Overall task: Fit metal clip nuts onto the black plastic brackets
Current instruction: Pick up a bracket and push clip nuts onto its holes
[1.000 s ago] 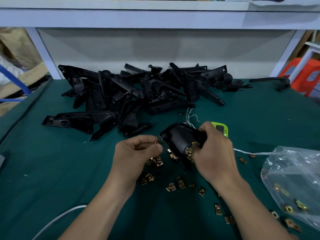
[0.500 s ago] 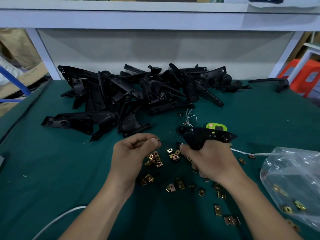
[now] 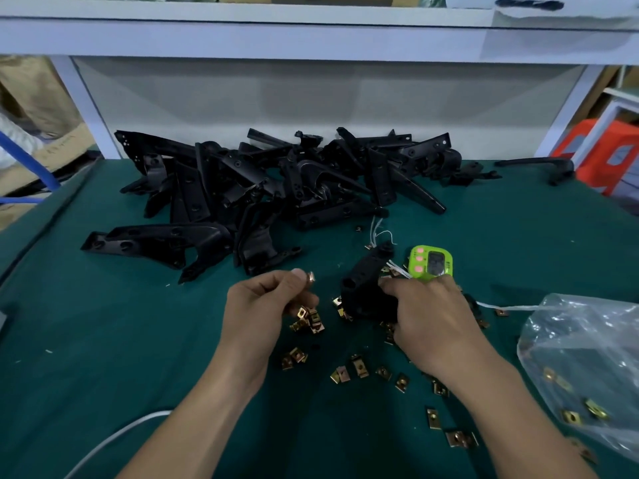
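My left hand [image 3: 264, 305] pinches a small brass clip nut [image 3: 311, 277] between thumb and fingertip, raised above the green mat. Just to its right, my right hand [image 3: 428, 316] grips a black plastic bracket [image 3: 368, 280] that tilts up and away from me, its lower part hidden in my palm. Several loose clip nuts [image 3: 359, 369] lie scattered on the mat below and between both hands. The nut and the bracket are a short gap apart.
A big pile of black brackets [image 3: 276, 188] fills the back of the green table [image 3: 103, 340]. A green timer [image 3: 430, 264] sits behind my right hand. A clear plastic bag [image 3: 584, 368] with more nuts lies at the right. A white cable [image 3: 114, 440] runs at lower left.
My right hand turned the bracket from lying level to standing tilted upward. My left hand lifted the pinched nut a little and turned it into view.
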The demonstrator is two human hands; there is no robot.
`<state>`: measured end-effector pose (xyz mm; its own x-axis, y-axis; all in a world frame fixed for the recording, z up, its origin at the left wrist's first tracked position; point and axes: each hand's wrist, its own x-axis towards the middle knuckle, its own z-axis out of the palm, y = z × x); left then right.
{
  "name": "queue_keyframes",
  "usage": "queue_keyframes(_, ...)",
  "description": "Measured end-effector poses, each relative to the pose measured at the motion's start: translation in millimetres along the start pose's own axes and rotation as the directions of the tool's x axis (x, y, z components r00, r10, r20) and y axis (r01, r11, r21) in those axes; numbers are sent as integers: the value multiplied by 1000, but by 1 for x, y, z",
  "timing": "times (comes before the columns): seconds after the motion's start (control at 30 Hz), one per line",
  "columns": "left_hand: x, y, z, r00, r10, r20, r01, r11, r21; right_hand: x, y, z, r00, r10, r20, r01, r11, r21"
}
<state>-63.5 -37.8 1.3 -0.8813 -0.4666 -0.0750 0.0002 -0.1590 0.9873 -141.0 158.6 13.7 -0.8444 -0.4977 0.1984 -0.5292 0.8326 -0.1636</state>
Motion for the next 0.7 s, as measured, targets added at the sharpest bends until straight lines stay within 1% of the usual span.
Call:
queue_keyframes(0.07,0,-1,-1,1000,9,12,-9,999,41,2,0,2,998,-49,-31,47,997,-62)
queue_keyframes(0.1,0,-1,-1,1000,11,28,-13,998,67,2,0,2,997,-62,-36,60,997,-57)
queue_keyframes(0.17,0,-1,-1,995,-1,101,-11,993,115,4,1,3,996,-80,-38,79,996,-31)
queue_keyframes(0.23,-3,-1,0,981,-22,195,-11,986,165,6,-1,5,994,-104,-23,103,994,-46)
queue_keyframes(0.3,-6,-1,2,968,-31,249,-18,981,193,7,-5,9,990,-139,-24,137,988,-66)
queue_keyframes(0.37,-7,0,3,971,-16,239,-31,981,190,8,-8,11,987,-157,-20,156,985,-71)
queue_keyframes(0.5,-5,0,3,988,8,152,-36,982,185,10,-12,11,978,-205,35,208,974,-95)
queue_keyframes(0.7,-5,-1,4,995,18,101,-36,983,179,8,-22,13,968,-238,78,246,961,-126)
